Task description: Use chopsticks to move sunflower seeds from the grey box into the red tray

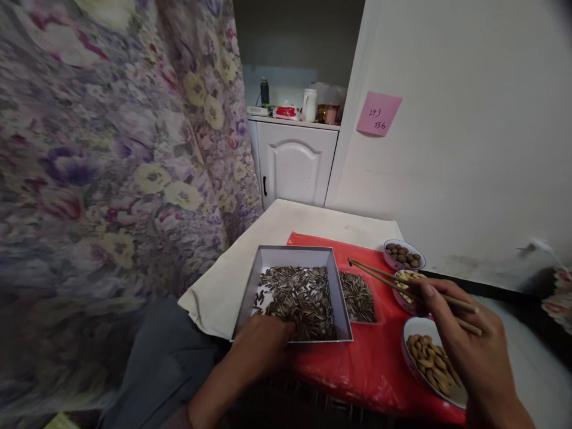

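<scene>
In front of me a shallow grey-white box [338, 280] holds many striped sunflower seeds [299, 295]. My left hand [267, 336] is closed over the near left part of its rim, fingertips beside the seeds and partly hidden. My right hand [469, 333] grips a pair of wooden chopsticks [379, 273], raised over the right side of the table. A small dark bit, perhaps a seed, shows at their tips. Below the chopsticks, a reddish clear tray [379, 310] with more sunflower seeds stands against the box's right side.
Along the right stand a bowl [422, 256] of round brown nuts, a bowl [404, 304] of pale pieces and a bowl [409, 328] of long tan nuts. Red plastic sheeting [357, 363] covers part of the white-topped table [339, 221]. A floral curtain [134, 179] hangs left.
</scene>
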`<state>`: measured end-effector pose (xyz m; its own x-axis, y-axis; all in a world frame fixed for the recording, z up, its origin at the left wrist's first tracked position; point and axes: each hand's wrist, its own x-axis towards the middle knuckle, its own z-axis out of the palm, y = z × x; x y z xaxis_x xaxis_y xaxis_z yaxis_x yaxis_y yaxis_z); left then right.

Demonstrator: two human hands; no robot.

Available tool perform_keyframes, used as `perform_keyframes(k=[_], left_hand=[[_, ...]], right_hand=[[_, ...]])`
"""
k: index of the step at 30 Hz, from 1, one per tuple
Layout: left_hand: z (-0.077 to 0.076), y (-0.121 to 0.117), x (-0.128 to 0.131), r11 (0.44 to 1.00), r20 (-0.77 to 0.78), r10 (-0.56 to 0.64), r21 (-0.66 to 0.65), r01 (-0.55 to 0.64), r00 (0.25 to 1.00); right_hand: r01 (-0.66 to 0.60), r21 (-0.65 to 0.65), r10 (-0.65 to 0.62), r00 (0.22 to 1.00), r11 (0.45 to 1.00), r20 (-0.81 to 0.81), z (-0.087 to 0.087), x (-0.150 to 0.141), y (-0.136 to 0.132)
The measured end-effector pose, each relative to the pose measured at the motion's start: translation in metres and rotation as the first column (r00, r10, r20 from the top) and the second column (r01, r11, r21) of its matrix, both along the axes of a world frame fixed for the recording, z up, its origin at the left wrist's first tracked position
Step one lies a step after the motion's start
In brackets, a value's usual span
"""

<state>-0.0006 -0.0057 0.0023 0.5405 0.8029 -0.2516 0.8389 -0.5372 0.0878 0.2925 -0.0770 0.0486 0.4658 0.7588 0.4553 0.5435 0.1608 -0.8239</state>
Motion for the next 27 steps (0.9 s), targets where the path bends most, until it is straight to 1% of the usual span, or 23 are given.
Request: perform_keyframes(k=[3,5,9,11,13,15,17,20,23,27], left_hand=[[0.001,-0.001,0.000,1.000,0.003,0.002,-0.004,-0.002,1.000],[0.001,-0.001,0.000,1.000,0.002,0.000,-0.015,0.000,1.000],[-0.002,0.000,-0.001,1.000,-0.002,0.006,-0.010,-0.006,1.000],[-0.005,0.001,-0.001,1.000,-0.002,0.007,-0.003,-0.007,1.000],[-0.007,0.001,-0.002,1.000,-0.003,0.001,-0.002,-0.001,1.000],[-0.007,0.001,-0.003,1.000,0.003,-0.009,-0.005,0.009,1.000],[-0.005,0.001,-0.002,1.000,0.008,-0.008,-0.006,0.008,1.000],[-0.002,0.000,-0.001,1.000,-0.008,0.010,-0.010,-0.010,1.000],[0.000,0.000,0.000,1.000,0.004,0.009,-0.021,-0.009,1.000],[0.002,-0.001,0.000,0.999,0.054,0.007,-0.039,-0.005,0.999]], right_hand=[[0.014,-0.036,-0.013,1.000,0.999,0.012,-0.001,0.007,0.001],[0.013,-0.038,-0.012,0.999,0.999,0.031,-0.002,0.008,0.002],[0.014,0.023,-0.015,0.998,1.000,0.054,0.000,0.002,0.002],[-0.005,0.043,0.003,0.998,0.999,0.058,0.000,-0.004,0.002],[-0.076,0.035,0.073,0.995,0.997,0.067,-0.002,-0.014,0.004],[-0.192,0.009,0.190,0.978,0.981,0.087,-0.009,-0.026,0.009],[-0.305,-0.011,0.305,0.946,0.952,0.113,-0.018,-0.040,0.018],[-0.417,-0.018,0.415,0.900,0.909,0.134,-0.035,-0.060,0.033],[-0.469,-0.011,0.462,0.867,0.883,0.188,-0.051,-0.072,0.044],[-0.486,-0.019,0.474,0.844,0.874,0.250,-0.065,-0.078,0.051]])
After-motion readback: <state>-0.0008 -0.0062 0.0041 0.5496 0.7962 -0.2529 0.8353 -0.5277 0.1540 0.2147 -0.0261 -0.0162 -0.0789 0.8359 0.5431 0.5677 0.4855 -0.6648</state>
